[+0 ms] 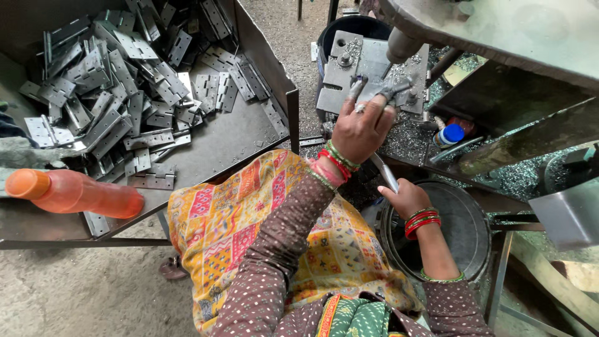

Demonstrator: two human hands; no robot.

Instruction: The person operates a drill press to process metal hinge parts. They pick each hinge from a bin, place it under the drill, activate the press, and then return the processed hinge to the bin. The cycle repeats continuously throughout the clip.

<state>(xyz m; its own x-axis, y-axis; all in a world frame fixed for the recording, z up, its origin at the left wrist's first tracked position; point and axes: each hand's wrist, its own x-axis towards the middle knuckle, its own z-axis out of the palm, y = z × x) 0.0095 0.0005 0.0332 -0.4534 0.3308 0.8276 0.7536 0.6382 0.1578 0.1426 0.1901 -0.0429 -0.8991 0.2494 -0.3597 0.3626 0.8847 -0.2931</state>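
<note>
The left hand (362,128) has its fingers (357,87) spread flat, pressing a grey metal piece (399,88) onto the plate (349,68), directly under the spindle (399,45). The piece lies just ahead of the fingertips, its long axis running across them. Nearer the body, the right hand (409,198) is clamped on a lever (384,171). Hinges (125,81) fill the tray (224,146) at left.

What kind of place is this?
Likely a small metalworking shop: a tray heaped with steel hinges, a press plate under the left hand, and metal shavings strewn around.
</note>
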